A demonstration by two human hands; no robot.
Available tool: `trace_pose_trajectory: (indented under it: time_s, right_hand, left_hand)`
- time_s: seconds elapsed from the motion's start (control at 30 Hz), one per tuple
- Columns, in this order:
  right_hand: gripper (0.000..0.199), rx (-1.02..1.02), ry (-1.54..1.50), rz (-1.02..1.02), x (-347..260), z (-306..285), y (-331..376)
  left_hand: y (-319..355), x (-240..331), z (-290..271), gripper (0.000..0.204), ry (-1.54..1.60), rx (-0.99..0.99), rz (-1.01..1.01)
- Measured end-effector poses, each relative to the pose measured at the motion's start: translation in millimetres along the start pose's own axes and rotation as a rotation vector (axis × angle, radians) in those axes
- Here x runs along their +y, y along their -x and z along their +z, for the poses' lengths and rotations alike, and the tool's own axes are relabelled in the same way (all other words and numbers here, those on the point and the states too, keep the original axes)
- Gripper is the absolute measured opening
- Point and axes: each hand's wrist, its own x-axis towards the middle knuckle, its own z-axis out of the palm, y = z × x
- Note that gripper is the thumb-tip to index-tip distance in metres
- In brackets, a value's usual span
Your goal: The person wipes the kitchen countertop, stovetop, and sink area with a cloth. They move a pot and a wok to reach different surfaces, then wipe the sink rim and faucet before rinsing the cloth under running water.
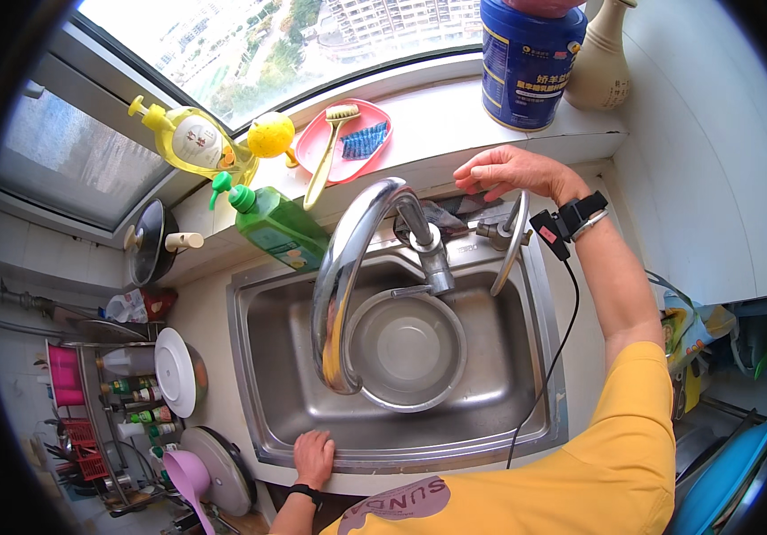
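My right hand (513, 172) reaches across to the window ledge behind the sink, its fingers stretched out and holding nothing visible. Just below it, a metal angle valve (493, 234) and a curved hose (513, 254) stand at the sink's back right corner. At the near left, my left hand (315, 457) lies on the front rim of the stainless steel sink (499, 379), its fingers over the edge. Inside the basin sits a round metal bowl (412, 405), which seems to hold water. The tall chrome faucet (332, 294) arches over the basin, left of the bowl.
Along the ledge stand a yellow soap bottle (194, 143), a green pump bottle (278, 227), a pink dish (319, 134) with a brush (323, 169) and blue scouring pad (365, 141), and a blue can (526, 76). A black cable (564, 343) hangs from my right wrist.
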Motion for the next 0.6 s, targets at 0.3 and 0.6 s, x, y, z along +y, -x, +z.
trace_pose_trajectory:
  time_s: [0.3,0.6]
  right_hand:
    - [0.055,-0.631,-0.024,0.101,24.2,25.4,-47.9]
    - [0.049,-0.561,0.179,0.122,-7.4,-9.0,-73.0]
  left_hand:
    - [-2.9,8.7,-6.6,0.030,0.024,0.069,0.018]
    - [-1.8,9.4,-9.0,0.029,0.026,0.087,-0.016]
